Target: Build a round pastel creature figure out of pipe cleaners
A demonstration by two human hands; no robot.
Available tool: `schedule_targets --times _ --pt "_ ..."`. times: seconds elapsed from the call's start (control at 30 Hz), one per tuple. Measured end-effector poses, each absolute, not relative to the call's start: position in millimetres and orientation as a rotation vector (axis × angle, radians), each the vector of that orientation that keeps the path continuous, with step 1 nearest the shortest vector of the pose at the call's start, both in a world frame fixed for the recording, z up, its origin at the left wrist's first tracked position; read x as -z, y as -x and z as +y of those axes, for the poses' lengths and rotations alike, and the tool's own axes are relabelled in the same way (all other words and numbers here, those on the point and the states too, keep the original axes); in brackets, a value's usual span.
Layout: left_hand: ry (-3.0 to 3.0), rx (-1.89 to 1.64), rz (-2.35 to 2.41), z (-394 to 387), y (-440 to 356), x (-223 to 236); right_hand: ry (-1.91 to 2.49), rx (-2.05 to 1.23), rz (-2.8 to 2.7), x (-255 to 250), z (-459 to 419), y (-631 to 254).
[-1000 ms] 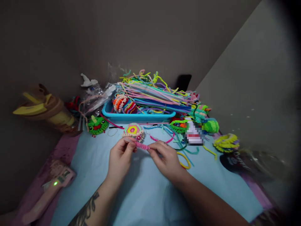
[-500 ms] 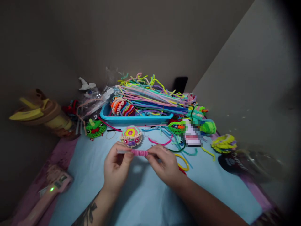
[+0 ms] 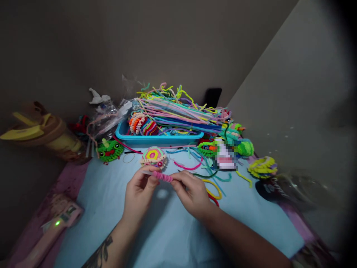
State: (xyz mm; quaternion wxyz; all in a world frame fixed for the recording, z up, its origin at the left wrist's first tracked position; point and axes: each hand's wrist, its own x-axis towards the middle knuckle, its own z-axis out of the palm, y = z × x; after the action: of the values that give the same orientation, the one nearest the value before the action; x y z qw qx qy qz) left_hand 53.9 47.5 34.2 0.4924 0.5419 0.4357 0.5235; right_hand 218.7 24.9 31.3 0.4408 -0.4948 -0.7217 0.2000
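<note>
My left hand (image 3: 139, 191) and my right hand (image 3: 191, 191) meet over a light blue mat (image 3: 156, 227). Between their pinched fingertips is a pink pipe-cleaner coil (image 3: 162, 176) wound tightly round a thin pale rod. The left fingers grip the rod's bare end; the right fingers pinch the coil's other end. Just beyond the hands lies a round multicoloured pipe-cleaner piece (image 3: 153, 156).
A blue tray (image 3: 158, 139) piled with loose pipe cleaners stands at the back. A green pipe-cleaner creature (image 3: 109, 150) lies left of it, other coloured figures (image 3: 237, 145) and a yellow coil (image 3: 262, 166) to the right. A pink glue gun (image 3: 52, 227) with a green light lies at the left.
The hands have stayed together on the pink coil and have shifted slightly toward me. The view has swung a little, sliding the table's things leftward.
</note>
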Motion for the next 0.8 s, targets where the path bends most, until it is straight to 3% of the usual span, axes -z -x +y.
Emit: schedule_targets --times 0.4,0.8 --pt "-1.318 -1.364 0.887 48.4 -55.1 -32.9 1.199 -0.541 -1.890 -28.7 22.3 -212.8" --pt "-1.026 -0.996 0.968 45.6 -61.7 -35.4 1.279 -0.864 -1.718 -23.5 19.2 -209.6"
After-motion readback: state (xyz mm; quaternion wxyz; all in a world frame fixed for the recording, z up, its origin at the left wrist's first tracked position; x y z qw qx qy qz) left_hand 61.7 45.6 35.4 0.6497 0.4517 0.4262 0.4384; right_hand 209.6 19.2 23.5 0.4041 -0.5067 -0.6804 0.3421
